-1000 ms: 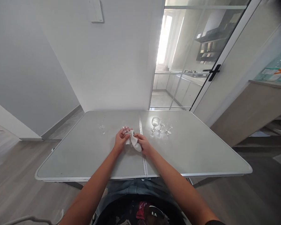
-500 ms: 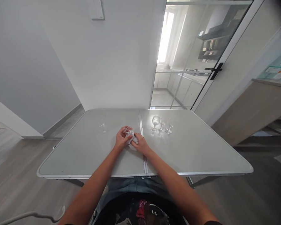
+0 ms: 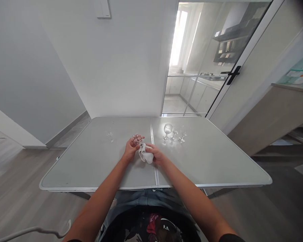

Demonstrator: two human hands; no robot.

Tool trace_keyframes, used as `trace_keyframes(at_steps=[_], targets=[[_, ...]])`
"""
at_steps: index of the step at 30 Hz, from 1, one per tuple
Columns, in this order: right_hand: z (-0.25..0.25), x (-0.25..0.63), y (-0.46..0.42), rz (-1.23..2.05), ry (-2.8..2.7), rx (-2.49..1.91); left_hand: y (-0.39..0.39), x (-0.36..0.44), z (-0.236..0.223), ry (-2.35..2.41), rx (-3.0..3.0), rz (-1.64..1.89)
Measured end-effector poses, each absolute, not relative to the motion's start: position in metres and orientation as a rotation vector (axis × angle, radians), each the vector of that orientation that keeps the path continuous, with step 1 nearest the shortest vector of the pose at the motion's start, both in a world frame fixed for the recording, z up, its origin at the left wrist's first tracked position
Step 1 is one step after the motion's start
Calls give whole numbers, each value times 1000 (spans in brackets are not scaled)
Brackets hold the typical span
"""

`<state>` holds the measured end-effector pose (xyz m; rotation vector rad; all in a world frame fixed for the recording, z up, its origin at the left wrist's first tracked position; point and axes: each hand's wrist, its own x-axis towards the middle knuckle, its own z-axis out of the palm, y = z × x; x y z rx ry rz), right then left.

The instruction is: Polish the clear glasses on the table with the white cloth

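My left hand [image 3: 130,149] is closed round a small clear stemmed glass [image 3: 137,138], held just above the grey folding table [image 3: 96,168] near its centre seam. My right hand [image 3: 155,155] grips a crumpled white cloth [image 3: 144,154] that touches the glass from the right. Both hands sit close together over the middle of the table. Three more clear stemmed glasses [image 3: 173,133] stand in a row to the right of the seam, beyond my right hand. Another small glass [image 3: 110,135] stands alone on the left half.
A white wall stands behind the table's far edge. A glass sliding door with a black handle [image 3: 232,74] opens onto a kitchen at the right. A wooden counter [image 3: 280,111] is at the far right. A white cable [image 3: 35,230] lies on the floor at the lower left.
The cloth was pressed against the glass half a second ago; now my right hand has drawn it down and right, and more cloth shows. The left hand keeps the glass in place.
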<state>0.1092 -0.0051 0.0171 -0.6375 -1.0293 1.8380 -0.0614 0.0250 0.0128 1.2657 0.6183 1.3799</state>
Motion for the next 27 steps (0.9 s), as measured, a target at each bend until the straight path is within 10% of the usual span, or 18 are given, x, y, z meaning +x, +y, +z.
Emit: trace_keyframes(at_steps=[7,16,20,27], targets=[[14,105,-2,1453,-1376,-853,32,-61,8,736,1286,1513],[10,103,-9,12,-1916,-1235,26,-59,16,691,1249,1489],[13,109,-6,348,-1836,-1176,28,-61,14,663,1215,1468],[15,117,3,1883,-1001,-814,26,-61,15,601,1237,1432]])
